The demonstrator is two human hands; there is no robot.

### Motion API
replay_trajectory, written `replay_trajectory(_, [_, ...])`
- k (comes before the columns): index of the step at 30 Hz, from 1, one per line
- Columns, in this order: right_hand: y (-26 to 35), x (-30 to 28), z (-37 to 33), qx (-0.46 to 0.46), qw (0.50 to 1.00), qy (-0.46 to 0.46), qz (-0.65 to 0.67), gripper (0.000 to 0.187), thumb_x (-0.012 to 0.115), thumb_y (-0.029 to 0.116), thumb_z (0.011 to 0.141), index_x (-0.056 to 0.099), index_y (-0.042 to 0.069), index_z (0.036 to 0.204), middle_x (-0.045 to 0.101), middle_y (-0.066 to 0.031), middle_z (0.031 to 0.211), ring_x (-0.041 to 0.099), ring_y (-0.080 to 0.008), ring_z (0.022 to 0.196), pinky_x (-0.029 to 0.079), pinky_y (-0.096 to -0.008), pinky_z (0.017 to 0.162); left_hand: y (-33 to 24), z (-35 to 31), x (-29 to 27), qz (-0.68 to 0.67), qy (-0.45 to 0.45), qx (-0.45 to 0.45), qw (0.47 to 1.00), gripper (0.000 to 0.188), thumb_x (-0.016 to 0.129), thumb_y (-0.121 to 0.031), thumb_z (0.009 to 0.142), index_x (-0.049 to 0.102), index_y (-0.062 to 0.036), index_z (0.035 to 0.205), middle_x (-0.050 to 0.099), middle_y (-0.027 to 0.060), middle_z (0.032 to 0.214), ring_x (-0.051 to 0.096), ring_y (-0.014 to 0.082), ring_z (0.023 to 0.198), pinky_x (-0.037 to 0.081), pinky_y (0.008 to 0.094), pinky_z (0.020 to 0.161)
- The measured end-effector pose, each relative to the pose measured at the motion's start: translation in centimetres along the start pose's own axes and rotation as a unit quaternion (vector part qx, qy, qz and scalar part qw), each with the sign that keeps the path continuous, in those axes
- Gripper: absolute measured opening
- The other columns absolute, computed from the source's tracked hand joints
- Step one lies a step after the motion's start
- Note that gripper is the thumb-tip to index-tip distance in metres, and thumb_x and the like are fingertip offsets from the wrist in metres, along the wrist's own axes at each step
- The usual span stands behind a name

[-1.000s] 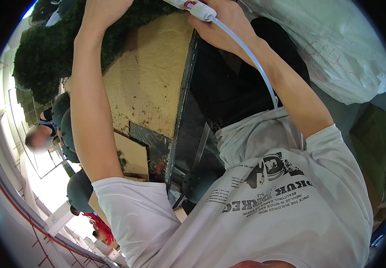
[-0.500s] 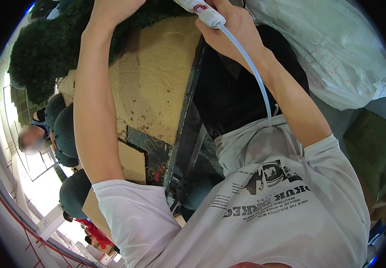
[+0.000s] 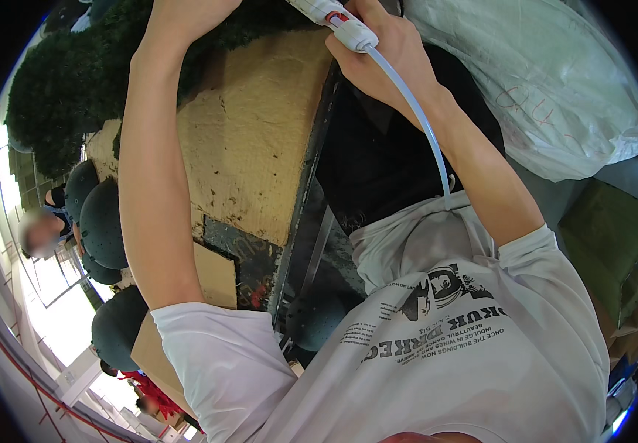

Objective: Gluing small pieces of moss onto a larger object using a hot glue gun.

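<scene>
My right hand [image 3: 393,63] grips a white tool, which looks like a hot glue gun [image 3: 337,23], at the upper middle. A long translucent glue stick [image 3: 416,111] curves from its rear end down to my waist. The gun's front end lies beyond the upper edge. At the upper left, my left hand [image 3: 192,13] is cut off by the frame edge, so its fingers are hidden. Dark green artificial foliage [image 3: 64,96] lies around and below that hand. Beneath my forearms a worn cardboard sheet [image 3: 252,140] covers the dark-edged work table.
Several dark, perforated domes [image 3: 104,221] stand left of my left arm, with another dome [image 3: 319,321] below the table edge. A large translucent plastic bag [image 3: 533,96] bulges at the right, above a green folded piece [image 3: 603,229]. People [image 3: 45,230] are farther off at the left.
The rear of the glue gun has shifted slightly right and down with my right hand. My view has turned a little; my left arm keeps nearly the same pose.
</scene>
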State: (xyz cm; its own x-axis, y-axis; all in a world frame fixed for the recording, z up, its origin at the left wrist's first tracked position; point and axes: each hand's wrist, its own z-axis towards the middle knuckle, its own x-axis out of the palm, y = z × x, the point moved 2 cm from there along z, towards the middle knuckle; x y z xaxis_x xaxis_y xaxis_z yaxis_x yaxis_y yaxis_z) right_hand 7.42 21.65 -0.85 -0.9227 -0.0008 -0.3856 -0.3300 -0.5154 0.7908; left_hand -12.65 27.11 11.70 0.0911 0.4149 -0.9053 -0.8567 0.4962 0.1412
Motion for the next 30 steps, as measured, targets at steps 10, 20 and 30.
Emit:
replay_trajectory(10, [-0.24, -0.11, 0.13, -0.004, 1.000, 0.004, 0.005, 0.025, 0.068, 0.016, 0.092, 0.050, 0.001, 0.101, 0.064, -0.0243, 0.077, 0.068, -0.0453, 0.077, 0.053, -0.0500, 0.064, -0.37, 0.13, -0.20, 0.003, 0.008, -0.007, 1.000, 0.052, 0.073, -0.036, 0.095, 0.060, -0.0118, 0.139, 0.050, 0.0145, 0.152, 0.042, 0.0387, 0.143, 0.035, 0.0517, 0.119])
replay_trajectory(20, [-0.43, -0.31, -0.07, -0.007, 1.000, -0.001, -0.004, 0.021, 0.069, 0.012, 0.087, 0.054, 0.000, 0.093, 0.061, -0.0214, 0.082, 0.065, -0.0432, 0.081, 0.052, -0.0491, 0.069, -0.60, 0.23, -0.24, 0.000, 0.008, -0.017, 1.000, 0.052, 0.074, -0.035, 0.094, 0.060, -0.0107, 0.138, 0.051, 0.0147, 0.150, 0.043, 0.0383, 0.143, 0.034, 0.0511, 0.119])
replay_trajectory(30, [-0.30, -0.27, 0.23, -0.119, 0.991, -0.044, -0.053, 0.015, 0.069, 0.008, 0.079, 0.058, 0.000, 0.085, 0.055, -0.0165, 0.085, 0.054, -0.0378, 0.083, 0.048, -0.0476, 0.072, -0.63, 0.21, -0.34, -0.007, 0.005, -0.012, 1.000, 0.051, 0.075, -0.032, 0.093, 0.061, -0.0103, 0.136, 0.053, 0.0148, 0.148, 0.043, 0.0382, 0.142, 0.034, 0.0499, 0.119])
